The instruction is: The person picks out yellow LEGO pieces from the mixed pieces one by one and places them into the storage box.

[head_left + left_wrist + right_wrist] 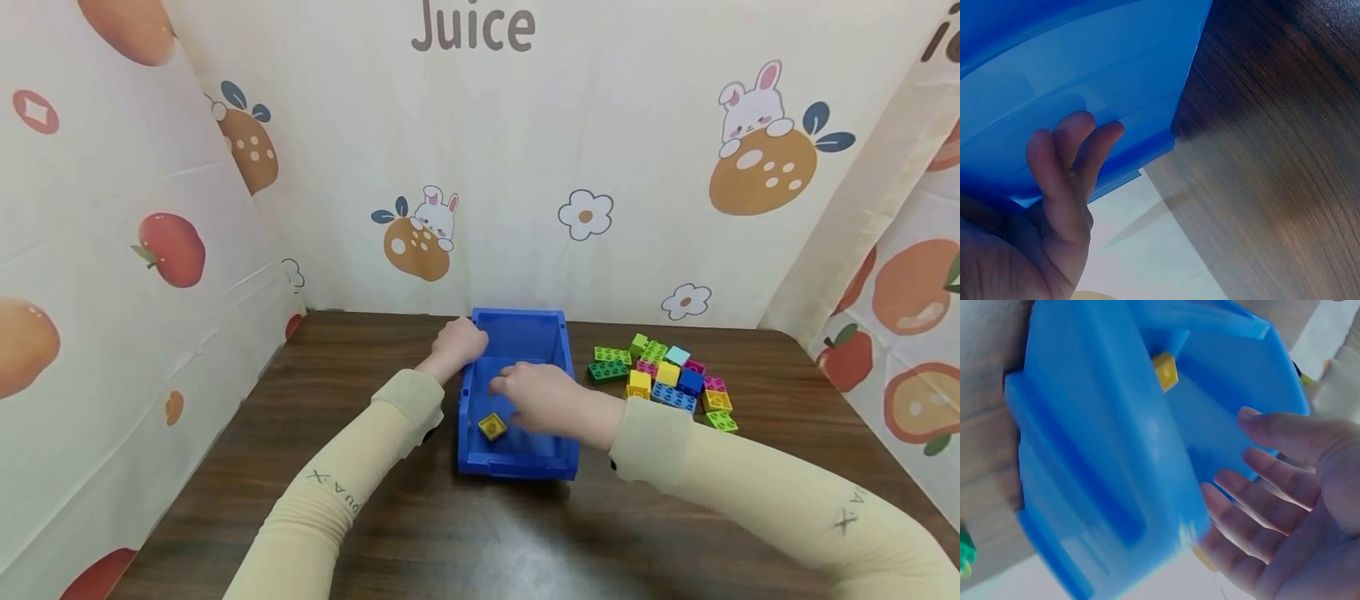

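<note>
A blue plastic bin stands on the table with a yellow toy brick lying in it near its front left corner. My left hand grips the bin's left rim toward the back. In the left wrist view, several fingers lie against the outer wall, and the thumb is hidden. Over the right side of the bin is my right hand. The right wrist view shows its fingers spread and relaxed, holding nothing, with the yellow brick deeper inside the bin.
Right of the bin lies a cluster of toy bricks, among them a dark green brick, a yellow brick, a blue brick and a lime brick. A printed curtain hangs behind the dark wooden table.
</note>
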A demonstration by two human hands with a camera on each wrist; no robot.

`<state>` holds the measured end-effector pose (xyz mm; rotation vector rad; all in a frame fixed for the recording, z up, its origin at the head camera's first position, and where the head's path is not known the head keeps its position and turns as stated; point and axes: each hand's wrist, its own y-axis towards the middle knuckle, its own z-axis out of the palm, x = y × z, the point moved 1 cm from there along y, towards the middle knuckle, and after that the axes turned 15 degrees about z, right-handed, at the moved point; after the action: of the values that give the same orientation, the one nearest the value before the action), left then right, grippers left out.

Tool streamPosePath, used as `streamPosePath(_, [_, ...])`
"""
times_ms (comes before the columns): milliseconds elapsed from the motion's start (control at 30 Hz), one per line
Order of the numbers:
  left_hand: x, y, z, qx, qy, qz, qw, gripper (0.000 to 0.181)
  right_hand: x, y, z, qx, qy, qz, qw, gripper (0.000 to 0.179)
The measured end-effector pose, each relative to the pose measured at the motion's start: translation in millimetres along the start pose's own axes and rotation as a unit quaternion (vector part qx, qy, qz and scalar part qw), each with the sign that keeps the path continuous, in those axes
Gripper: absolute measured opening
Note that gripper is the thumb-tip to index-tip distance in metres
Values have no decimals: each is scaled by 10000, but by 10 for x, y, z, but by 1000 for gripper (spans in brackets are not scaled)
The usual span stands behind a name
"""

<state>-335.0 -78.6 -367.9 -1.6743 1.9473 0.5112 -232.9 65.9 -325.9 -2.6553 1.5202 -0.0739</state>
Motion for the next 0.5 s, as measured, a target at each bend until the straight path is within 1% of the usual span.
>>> streamPosePath(133, [3, -3, -1, 52, -122, -45, 9999, 30, -95, -108, -109, -322, -71, -15, 9995, 37])
streamPosePath(267, [3, 1, -6, 60, -187, -69, 9998, 29, -193, -214, -210, -570, 0, 37, 9984, 39])
streamPosePath(500, [-3, -4, -1, -9, -132, -12, 9999, 30, -380, -383, -277, -919, 57, 264, 9954, 42])
